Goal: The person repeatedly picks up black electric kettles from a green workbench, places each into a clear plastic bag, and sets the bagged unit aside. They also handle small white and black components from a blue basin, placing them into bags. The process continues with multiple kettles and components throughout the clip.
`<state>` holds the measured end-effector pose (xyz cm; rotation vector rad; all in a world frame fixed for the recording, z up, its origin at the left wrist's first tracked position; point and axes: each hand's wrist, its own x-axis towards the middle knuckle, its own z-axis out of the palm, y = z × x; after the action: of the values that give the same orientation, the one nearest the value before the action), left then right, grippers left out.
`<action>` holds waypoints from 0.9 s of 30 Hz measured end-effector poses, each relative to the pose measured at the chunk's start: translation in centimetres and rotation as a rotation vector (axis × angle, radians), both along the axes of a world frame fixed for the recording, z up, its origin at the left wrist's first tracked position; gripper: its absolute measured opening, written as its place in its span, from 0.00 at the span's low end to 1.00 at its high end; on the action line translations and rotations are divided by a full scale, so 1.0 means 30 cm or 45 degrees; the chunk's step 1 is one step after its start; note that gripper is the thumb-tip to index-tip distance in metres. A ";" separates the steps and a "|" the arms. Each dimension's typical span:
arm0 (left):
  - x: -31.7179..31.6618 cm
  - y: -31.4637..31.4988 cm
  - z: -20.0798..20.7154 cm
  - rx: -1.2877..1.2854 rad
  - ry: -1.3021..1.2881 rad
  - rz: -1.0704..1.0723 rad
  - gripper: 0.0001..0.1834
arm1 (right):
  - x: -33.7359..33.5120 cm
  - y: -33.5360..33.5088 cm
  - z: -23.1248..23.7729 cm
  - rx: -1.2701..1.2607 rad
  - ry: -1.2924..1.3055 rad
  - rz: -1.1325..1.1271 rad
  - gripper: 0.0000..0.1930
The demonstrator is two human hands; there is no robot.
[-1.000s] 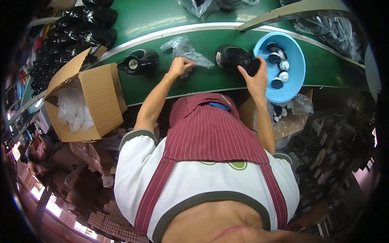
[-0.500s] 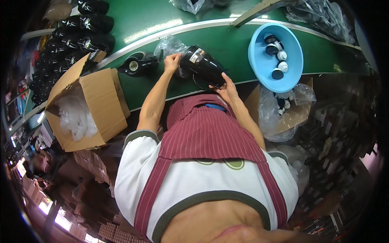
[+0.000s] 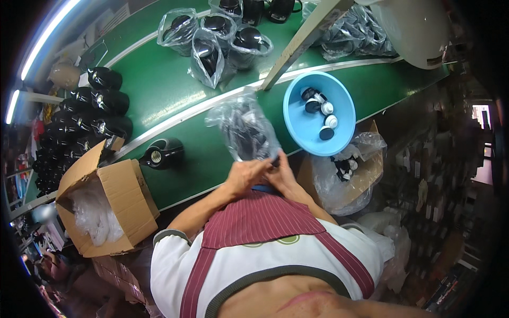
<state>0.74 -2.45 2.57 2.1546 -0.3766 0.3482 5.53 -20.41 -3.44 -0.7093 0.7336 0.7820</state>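
The person wears a white short-sleeved shirt (image 3: 175, 259) with dark trim under a maroon pinstriped apron (image 3: 260, 217).

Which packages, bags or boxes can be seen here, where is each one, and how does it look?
Clear plastic bag: held up by both hands, left hand and right hand, over the green table; crinkled, a dark object inside.
Cardboard box: left of the person, brown, flaps open, clear bags inside.
Bagged black items: far side of the table, each in clear plastic.
Second cardboard box: below the blue bowl, lined with clear plastic.
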 end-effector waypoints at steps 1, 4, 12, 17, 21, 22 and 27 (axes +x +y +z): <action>0.009 -0.047 0.019 -0.211 -0.047 -0.188 0.19 | 0.015 -0.047 0.034 -0.092 -0.049 0.066 0.33; 0.066 -0.186 0.115 -0.313 -0.134 -0.349 0.22 | 0.065 -0.165 0.117 -1.049 -1.410 0.497 0.39; 0.180 -0.046 0.043 -0.361 0.142 0.181 0.14 | 0.924 -0.132 0.273 -1.722 -1.787 -0.291 0.41; 0.201 0.041 -0.006 -0.245 0.244 0.407 0.08 | 1.494 0.121 0.221 -2.028 -1.956 0.543 0.41; 0.187 0.055 -0.022 -0.226 0.433 0.685 0.09 | 1.675 0.452 0.136 -1.860 -2.164 0.922 0.40; 0.167 0.059 -0.024 -0.214 0.502 0.778 0.09 | 1.672 0.542 0.140 -1.818 -2.146 1.025 0.40; 0.020 0.026 -0.091 -0.284 0.667 1.222 0.11 | 1.841 0.784 0.249 -1.717 -2.007 1.688 0.43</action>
<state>1.36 -1.66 -0.17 1.9701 0.9744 0.3037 60.77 3.12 4.03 -2.6847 -1.0206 0.4440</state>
